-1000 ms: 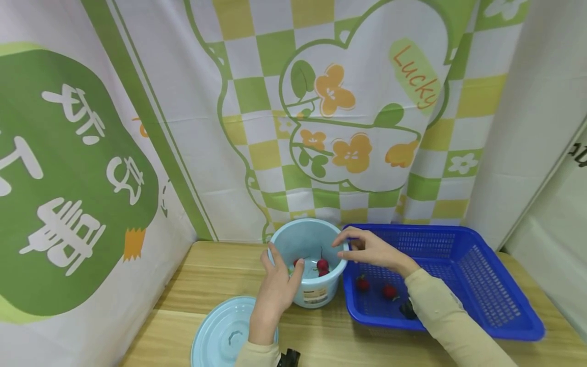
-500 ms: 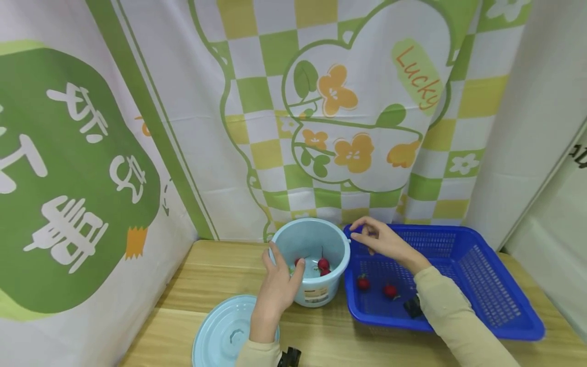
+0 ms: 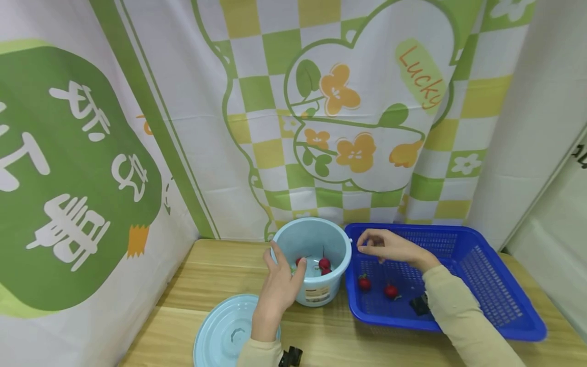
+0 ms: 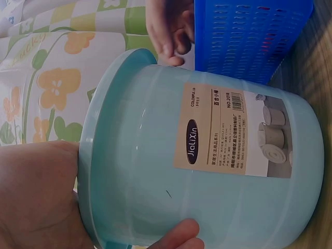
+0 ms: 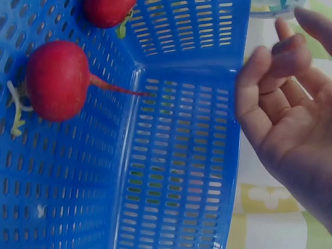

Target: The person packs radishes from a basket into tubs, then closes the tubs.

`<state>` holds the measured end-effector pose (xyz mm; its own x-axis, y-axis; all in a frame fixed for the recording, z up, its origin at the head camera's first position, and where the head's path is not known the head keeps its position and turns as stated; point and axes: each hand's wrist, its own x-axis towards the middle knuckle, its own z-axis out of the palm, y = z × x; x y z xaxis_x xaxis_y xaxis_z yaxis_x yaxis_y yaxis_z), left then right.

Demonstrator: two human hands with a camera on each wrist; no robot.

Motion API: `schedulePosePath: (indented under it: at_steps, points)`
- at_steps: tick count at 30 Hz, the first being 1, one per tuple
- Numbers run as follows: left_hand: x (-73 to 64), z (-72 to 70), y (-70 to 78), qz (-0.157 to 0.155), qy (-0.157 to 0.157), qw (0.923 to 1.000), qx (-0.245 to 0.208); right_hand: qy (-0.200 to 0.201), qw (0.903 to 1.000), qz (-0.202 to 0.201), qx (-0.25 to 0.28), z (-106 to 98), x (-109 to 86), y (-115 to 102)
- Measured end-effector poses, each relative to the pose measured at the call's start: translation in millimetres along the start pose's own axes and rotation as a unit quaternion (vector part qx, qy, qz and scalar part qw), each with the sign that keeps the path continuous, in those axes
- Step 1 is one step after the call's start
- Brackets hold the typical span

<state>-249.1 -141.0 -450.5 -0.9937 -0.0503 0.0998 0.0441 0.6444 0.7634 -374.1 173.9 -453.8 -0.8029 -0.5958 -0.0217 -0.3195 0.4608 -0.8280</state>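
Note:
My left hand holds the light blue plastic bucket at its left side, thumb over the rim. In the left wrist view, fingertips lie on the outer wall of the bucket, whose label faces the camera. Several red radishes with thin roots lie inside it. My right hand hovers above the left end of the blue basket, fingers loosely bent and nothing in them. Two radishes rest on the basket floor, one radish closer in the right wrist view and another radish behind.
A light blue lid lies on the wooden table, left of my left forearm. The bucket stands close against the basket's left side. A patterned cloth hangs behind the table.
My right hand has moved right, from over the bucket's rim to above the basket. My left hand stays at the bucket.

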Motion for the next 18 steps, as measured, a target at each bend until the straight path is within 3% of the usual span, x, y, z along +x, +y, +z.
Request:
schedulePosePath:
  at_steps: [10, 18]
  points:
    - [0.3, -0.8, 1.2, -0.002, 0.0, 1.0, -0.005, -0.067, 0.9975, -0.012, -0.02, -2, -6.8, 18]
    - [-0.1, -0.5, 1.0, -0.005, -0.001, 1.0, -0.005, -0.066, 0.9968, 0.038, 0.023, -4, -19.4, 47]
